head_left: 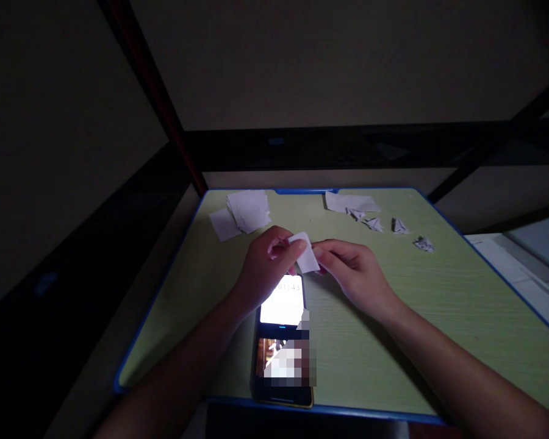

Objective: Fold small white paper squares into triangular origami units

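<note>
Both hands hold one small white paper piece (304, 253) above the middle of a green table (462, 305) with a blue rim. My left hand (268, 265) pinches its left edge with curled fingers. My right hand (352, 271) pinches its right edge. Just below the hands lies a phone (281, 341) with a lit screen, partly covered by my left hand.
A stack of white paper squares (247, 210) lies at the far left of the table. At the far right lie a flat sheet (350, 201) and several small folded paper shapes (398, 227). Dark metal bars and a wall stand behind the table.
</note>
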